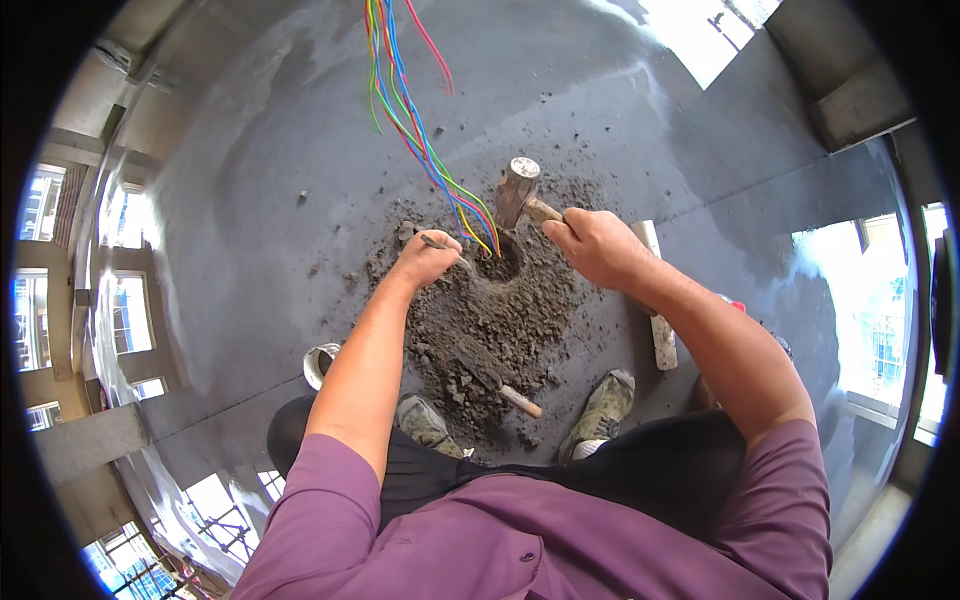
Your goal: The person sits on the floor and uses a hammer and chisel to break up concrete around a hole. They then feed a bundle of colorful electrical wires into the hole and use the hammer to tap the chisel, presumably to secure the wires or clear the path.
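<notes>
My left hand (425, 262) is closed around a chisel (436, 243), its dark end poking out above the fist and its tip slanting toward a hole (510, 265) in the concrete floor. My right hand (598, 246) grips the wooden handle of a hammer (519, 190). The heavy, worn hammer head is raised above the far side of the hole, apart from the chisel. Red, blue, green and yellow wires (420, 148) run from the far side down into the hole. Broken concrete rubble (510, 325) surrounds it.
A trowel (519, 401) with a wooden handle lies on the near rubble between my shoes. A white pipe (664, 343) lies right, partly behind my forearm. A white ring-shaped object (318, 366) sits left. Grey floor (270, 230) stretches toward walls with bright window openings.
</notes>
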The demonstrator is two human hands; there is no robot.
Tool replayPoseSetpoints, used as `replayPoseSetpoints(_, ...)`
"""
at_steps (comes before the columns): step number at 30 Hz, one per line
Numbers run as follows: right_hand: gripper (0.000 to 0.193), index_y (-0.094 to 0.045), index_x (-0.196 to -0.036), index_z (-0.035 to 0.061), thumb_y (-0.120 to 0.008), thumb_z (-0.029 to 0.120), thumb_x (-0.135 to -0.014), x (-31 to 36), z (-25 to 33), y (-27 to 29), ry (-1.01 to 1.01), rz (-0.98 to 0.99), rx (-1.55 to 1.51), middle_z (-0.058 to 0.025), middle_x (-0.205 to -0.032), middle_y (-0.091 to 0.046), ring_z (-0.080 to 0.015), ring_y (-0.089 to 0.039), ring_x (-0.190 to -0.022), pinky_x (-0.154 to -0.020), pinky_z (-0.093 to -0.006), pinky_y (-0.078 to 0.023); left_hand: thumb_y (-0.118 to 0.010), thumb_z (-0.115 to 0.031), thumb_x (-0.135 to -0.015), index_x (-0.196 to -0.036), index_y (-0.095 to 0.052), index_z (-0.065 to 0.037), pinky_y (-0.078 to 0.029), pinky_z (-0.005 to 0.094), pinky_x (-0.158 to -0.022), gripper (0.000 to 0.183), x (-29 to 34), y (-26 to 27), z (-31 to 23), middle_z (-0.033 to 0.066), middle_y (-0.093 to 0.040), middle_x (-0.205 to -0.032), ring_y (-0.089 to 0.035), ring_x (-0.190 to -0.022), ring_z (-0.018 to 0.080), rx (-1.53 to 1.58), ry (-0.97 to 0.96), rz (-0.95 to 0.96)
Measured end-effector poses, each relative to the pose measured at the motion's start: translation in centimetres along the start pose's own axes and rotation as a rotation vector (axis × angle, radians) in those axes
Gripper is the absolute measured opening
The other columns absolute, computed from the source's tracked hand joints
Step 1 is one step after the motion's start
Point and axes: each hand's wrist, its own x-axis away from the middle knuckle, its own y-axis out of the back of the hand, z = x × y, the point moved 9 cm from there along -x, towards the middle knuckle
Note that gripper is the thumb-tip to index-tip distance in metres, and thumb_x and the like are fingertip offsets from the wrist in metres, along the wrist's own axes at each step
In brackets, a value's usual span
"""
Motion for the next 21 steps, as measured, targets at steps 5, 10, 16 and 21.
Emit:
replayPoseSetpoints(5, 0.047, -0.063, -0.086, -0.0038, -0.051, 0.04, -0.098, 0.9, 0.5, -0.2, 0.022, 0.008, -0.01, -0.029, -0.076, -0.064, -0.0475, -0.064, -0.08, -0.074, -0.0536, -0.05, -0.064, -0.021, -0.075, -0.087, -0.071, -0.005, -0.05, 0.0343, -0.068, 0.021, -0.9, -2.5, -0.5, 0.0031, -0.067, -0.076, -0.062, -0.073, 0.0162, -0.102, -0.056, 0.001)
replayPoseSetpoints(10, 0.047, -0.062, -0.083, -0.0034, -0.051, 0.04, -0.098, 1.5, 0.1, -0.3, 0.01, 0.014, -0.019, -0.0286, -0.075, -0.063, -0.0478, -0.063, -0.079, -0.072, -0.0539, -0.049, -0.059, -0.019, -0.075, -0.078, -0.065, -0.002, -0.051, 0.0433, -0.067, 0.018, -1.0, -4.8, -2.2, 0.0212, -0.066, -0.077, -0.065, -0.073, 0.0352, -0.295, -0.168, -0.062)
replayPoseSetpoints(16, 0.047, -0.059, -0.081, -0.0034, -0.054, 0.04, -0.098, 1.6, -0.8, 0.6, -0.05, -0.073, -0.117, -0.0231, -0.068, -0.061, -0.0394, -0.061, -0.065, -0.063, -0.0487, -0.049, -0.059, -0.021, -0.082, -0.083, -0.064, -0.002, -0.051, 0.0478, -0.071, 0.02, -1.4, -8.0, -3.3, 0.0224, -0.067, -0.081, -0.066, -0.079, 0.0405, -0.198, -0.313, -0.187)
replayPoseSetpoints(21, 0.044, -0.052, -0.086, 0.0043, -0.049, 0.045, -0.102, 3.4, -2.1, 0.0, -0.348, 0.002, -0.554, -0.0013, -0.064, -0.05, -0.0095, -0.048, -0.046, -0.039, -0.0281, -0.039, -0.059, -0.027, -0.091, -0.096, -0.062, -0.004, -0.054, 0.0495, -0.078, 0.023, -2.8, -10.7, -1.9, 0.0233, -0.069, -0.088, -0.068, -0.087, 0.0412, -0.14, -0.092, -0.248)
